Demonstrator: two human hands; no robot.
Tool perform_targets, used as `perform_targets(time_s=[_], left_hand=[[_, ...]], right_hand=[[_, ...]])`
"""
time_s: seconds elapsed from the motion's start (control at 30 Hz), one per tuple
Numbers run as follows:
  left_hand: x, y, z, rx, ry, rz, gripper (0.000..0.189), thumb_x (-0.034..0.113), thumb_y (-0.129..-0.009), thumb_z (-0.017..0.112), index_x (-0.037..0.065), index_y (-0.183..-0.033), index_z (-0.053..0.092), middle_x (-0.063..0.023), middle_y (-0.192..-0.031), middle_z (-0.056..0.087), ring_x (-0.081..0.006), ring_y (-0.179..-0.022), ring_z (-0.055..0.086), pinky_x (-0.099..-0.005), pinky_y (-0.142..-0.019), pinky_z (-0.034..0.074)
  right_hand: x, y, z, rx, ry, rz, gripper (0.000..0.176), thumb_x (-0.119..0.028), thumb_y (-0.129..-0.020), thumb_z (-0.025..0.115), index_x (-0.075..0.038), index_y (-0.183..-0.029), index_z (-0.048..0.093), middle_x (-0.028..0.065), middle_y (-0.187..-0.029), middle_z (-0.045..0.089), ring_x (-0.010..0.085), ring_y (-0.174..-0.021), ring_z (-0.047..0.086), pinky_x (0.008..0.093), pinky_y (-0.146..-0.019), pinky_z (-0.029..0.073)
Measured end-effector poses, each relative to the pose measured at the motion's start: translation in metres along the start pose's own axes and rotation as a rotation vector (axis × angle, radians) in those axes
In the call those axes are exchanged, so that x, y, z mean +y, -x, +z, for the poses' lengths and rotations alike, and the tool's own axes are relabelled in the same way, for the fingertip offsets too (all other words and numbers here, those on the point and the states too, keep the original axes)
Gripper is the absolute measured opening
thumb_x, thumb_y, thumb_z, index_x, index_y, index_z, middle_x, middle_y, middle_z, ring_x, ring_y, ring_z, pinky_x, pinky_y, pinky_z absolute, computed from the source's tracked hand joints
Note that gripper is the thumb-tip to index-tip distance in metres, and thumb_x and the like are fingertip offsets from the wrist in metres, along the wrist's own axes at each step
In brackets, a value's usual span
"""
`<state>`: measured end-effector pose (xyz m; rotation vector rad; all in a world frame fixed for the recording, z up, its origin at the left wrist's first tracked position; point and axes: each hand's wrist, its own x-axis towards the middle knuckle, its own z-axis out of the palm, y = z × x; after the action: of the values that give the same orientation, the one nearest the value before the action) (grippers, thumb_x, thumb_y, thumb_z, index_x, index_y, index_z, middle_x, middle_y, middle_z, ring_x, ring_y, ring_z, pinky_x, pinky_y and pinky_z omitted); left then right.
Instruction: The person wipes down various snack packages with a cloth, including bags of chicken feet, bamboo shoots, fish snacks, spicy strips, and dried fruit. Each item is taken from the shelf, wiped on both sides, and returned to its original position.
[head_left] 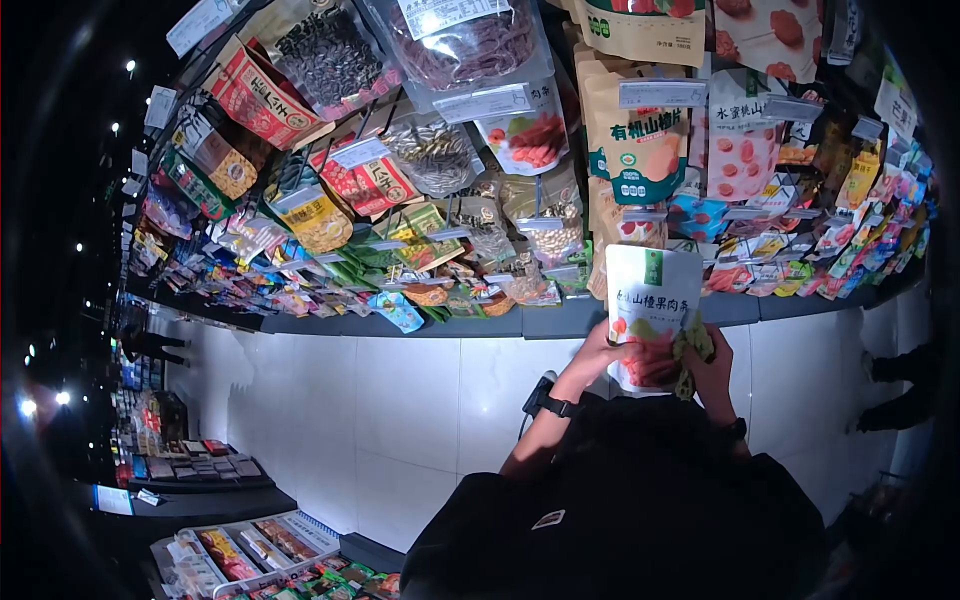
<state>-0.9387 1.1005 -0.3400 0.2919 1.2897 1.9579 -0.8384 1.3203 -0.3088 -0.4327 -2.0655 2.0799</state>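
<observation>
A white snack pouch (655,285) stands upright in front of me, with Chinese lettering, a green label and a picture of red fruit strips. My left hand (592,358) is closed on its lower left side, thumb across the front. At the lower right edge is my right hand (714,372), its fingers curled around a crumpled green patterned thing (694,352) that lies against the pouch. What exactly that green thing is I cannot make out. Just beyond the pouch hang brown and green hawthorn-slice pouches (640,150) on the display rack.
Hooks with price tags (662,94) carry many bagged snacks, including pink pouches (742,135) and sunflower seed bags (325,60). The dark shelf edge (560,322) borders a pale tiled floor (400,400). A person's legs (905,385) show at right. Behind stands another display (250,560).
</observation>
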Motion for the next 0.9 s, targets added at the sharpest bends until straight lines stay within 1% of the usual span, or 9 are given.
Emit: perform_targets(time_s=[0.13, 0.27, 0.3, 0.33, 0.4, 0.5, 0.67, 0.83, 0.9], left_hand=[[-0.015, -0.007, 0.024, 0.221, -0.017, 0.256, 0.077, -0.007, -0.088, 0.064, 0.009, -0.155, 0.028, -0.0079, -0.146, 0.047, -0.0179, -0.127, 0.05, -0.0349, -0.107, 0.04], [-0.041, -0.015, 0.026, 0.276, 0.195, 0.293, 0.069, 0.025, -0.102, 0.05, 0.015, -0.161, 0.014, -0.0095, -0.142, 0.05, -0.0197, -0.124, 0.054, -0.0351, -0.103, 0.046], [-0.043, -0.01, 0.022, 0.211, 0.224, 0.108, 0.064, 0.039, -0.105, 0.04, 0.012, -0.159, 0.019, -0.0121, -0.139, 0.053, -0.0255, -0.122, 0.058, -0.0399, -0.101, 0.05], [-0.053, -0.009, 0.016, 0.216, 0.224, 0.109, 0.064, 0.039, -0.105, 0.04, 0.012, -0.159, 0.019, -0.0121, -0.139, 0.053, -0.0255, -0.122, 0.058, -0.0399, -0.101, 0.05], [-0.059, -0.01, 0.008, -0.083, 0.816, 0.018, 0.061, 0.041, -0.105, 0.04, 0.009, -0.155, 0.028, -0.0144, -0.136, 0.055, -0.0299, -0.12, 0.06, -0.0448, -0.1, 0.052], [-0.051, 0.004, 0.016, -0.083, 0.948, 0.06, 0.055, 0.038, -0.105, 0.038, 0.005, -0.149, 0.036, -0.0176, -0.136, 0.055, -0.0328, -0.119, 0.06, -0.0487, -0.101, 0.051], [-0.045, 0.014, 0.023, -0.122, 1.02, 0.038, 0.053, 0.036, -0.105, 0.037, 0.004, -0.148, 0.037, -0.0192, -0.136, 0.055, -0.0341, -0.118, 0.061, -0.0492, -0.101, 0.05], [-0.049, 0.018, 0.019, -0.146, 1.047, 0.04, 0.054, 0.036, -0.106, 0.035, 0.005, -0.149, 0.036, -0.019, -0.138, 0.053, -0.0348, -0.12, 0.059, -0.0505, -0.103, 0.049], [-0.052, 0.017, 0.019, -0.149, 1.064, 0.038, 0.054, 0.036, -0.106, 0.035, 0.005, -0.149, 0.036, -0.019, -0.138, 0.053, -0.0351, -0.121, 0.059, -0.051, -0.103, 0.048]], right_hand=[[-0.014, 0.0, 0.006, -0.05, 0.064, -0.038, 0.035, -0.003, -0.086, 0.067, 0.002, -0.119, 0.059, 0.0104, -0.105, 0.068, 0.0153, -0.098, 0.065, 0.0313, -0.086, 0.052], [-0.025, -0.01, 0.011, -0.246, 0.146, -0.104, 0.038, -0.007, -0.086, 0.069, 0.0, -0.121, 0.059, 0.0135, -0.108, 0.068, 0.0229, -0.102, 0.067, 0.0354, -0.091, 0.052], [-0.029, -0.012, 0.015, -0.25, 0.145, -0.104, 0.038, -0.007, -0.086, 0.069, 0.0, -0.121, 0.059, 0.0135, -0.108, 0.068, 0.0229, -0.102, 0.067, 0.0354, -0.091, 0.052], [-0.036, -0.013, 0.022, -0.342, 0.197, -0.221, 0.039, -0.008, -0.085, 0.069, -0.001, -0.122, 0.06, 0.0153, -0.116, 0.065, 0.0279, -0.109, 0.064, 0.0382, -0.094, 0.05], [-0.046, -0.014, 0.032, -0.44, 0.244, -0.345, 0.041, -0.009, -0.083, 0.069, -0.002, -0.123, 0.06, 0.017, -0.124, 0.062, 0.0329, -0.116, 0.061, 0.041, -0.098, 0.049], [-0.052, -0.023, 0.04, -0.467, 0.491, -0.641, 0.048, -0.007, -0.082, 0.066, -0.005, -0.129, 0.058, 0.0174, -0.149, 0.04, 0.0415, -0.134, 0.043, 0.0479, -0.108, 0.041], [-0.055, -0.034, 0.053, -0.276, 0.85, -0.732, 0.05, -0.015, -0.085, 0.067, -0.006, -0.133, 0.056, 0.0193, -0.144, 0.045, 0.0448, -0.13, 0.045, 0.051, -0.114, 0.034], [-0.068, -0.021, 0.069, -0.609, 0.862, -0.947, 0.05, -0.021, -0.087, 0.066, -0.005, -0.132, 0.055, 0.0165, -0.136, 0.052, 0.0382, -0.125, 0.051, 0.0513, -0.113, 0.035], [-0.069, -0.036, 0.065, -0.527, 0.901, -0.927, 0.05, -0.021, -0.086, 0.066, -0.004, -0.132, 0.054, 0.016, -0.135, 0.053, 0.0371, -0.124, 0.052, 0.0508, -0.113, 0.036]])
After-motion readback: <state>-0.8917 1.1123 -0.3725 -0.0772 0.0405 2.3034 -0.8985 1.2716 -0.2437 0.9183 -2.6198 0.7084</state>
